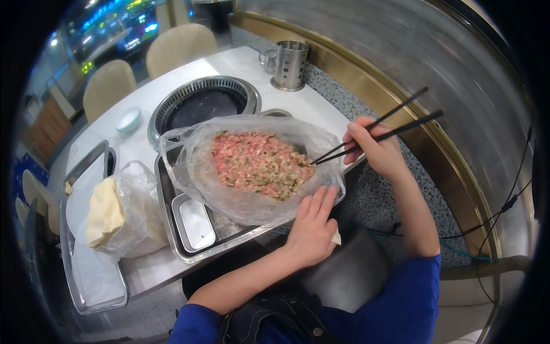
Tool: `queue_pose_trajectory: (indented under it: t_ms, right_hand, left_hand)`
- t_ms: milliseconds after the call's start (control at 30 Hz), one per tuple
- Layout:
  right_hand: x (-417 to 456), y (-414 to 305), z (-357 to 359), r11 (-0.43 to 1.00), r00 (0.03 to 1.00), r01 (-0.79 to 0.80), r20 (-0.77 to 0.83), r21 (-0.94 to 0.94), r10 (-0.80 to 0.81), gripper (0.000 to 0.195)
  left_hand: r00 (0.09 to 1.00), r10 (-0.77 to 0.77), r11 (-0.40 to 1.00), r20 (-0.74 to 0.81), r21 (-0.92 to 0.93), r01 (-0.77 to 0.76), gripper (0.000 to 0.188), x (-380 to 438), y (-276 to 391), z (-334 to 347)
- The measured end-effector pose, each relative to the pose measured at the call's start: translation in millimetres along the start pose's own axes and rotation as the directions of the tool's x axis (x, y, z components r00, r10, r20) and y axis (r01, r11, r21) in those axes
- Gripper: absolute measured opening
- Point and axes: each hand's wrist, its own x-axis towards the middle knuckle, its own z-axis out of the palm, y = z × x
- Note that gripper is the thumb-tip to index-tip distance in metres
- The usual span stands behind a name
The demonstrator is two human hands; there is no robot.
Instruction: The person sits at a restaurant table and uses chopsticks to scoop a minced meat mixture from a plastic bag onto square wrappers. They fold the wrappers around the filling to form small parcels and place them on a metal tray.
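In my right hand [374,144] is a pair of black chopsticks [404,124], their tips touching the minced meat filling [262,163]. The filling is pink, flecked with green, and sits in an open clear plastic bag [193,172]. The fingertips of my left hand [311,228] rest against the bag's near right rim. A pale piece of dough wrapper [336,237] pokes out beside that palm, mostly hidden by the hand. Beneath the bag lies a metal tray [184,256], which also carries a small white-bottomed rectangular dish [195,223].
A stack of yellowish dough wrappers [105,213] lies in a plastic bag at the left, next to a paper-lined metal tray [92,275]. Behind are a round table grill [204,107], a pale bowl [128,119] and a perforated metal utensil holder [291,64]. Chairs [182,49] stand beyond.
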Motion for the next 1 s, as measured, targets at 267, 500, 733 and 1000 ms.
queue_pose_trajectory:
  t_ms: [267,500,733,1000]
  right_hand:
    - [-41,-15,32,0.950,0.970,0.236,0.101,-0.203,-0.220,0.022]
    - [-24,-52,53,0.873,0.909,0.374,0.311,-0.313,-0.278,0.019]
    - [30,-35,33,0.908,0.955,0.260,0.225,-0.328,-0.192,0.025]
    - [29,-27,17,0.978,0.992,-0.028,0.118,-0.207,0.053,0.031]
  left_hand:
    - [1.000,0.003,1.000,-0.003,0.004,-0.003,0.024,1,0,-1]
    - [0.999,-0.025,1.000,0.041,0.013,0.024,0.023,-1,1,0]
    - [0.999,0.047,0.999,0.004,-0.020,-0.047,0.023,6,3,-10]
    - [0.999,0.041,0.999,0.013,-0.032,-0.041,0.024,0,-2,-6]
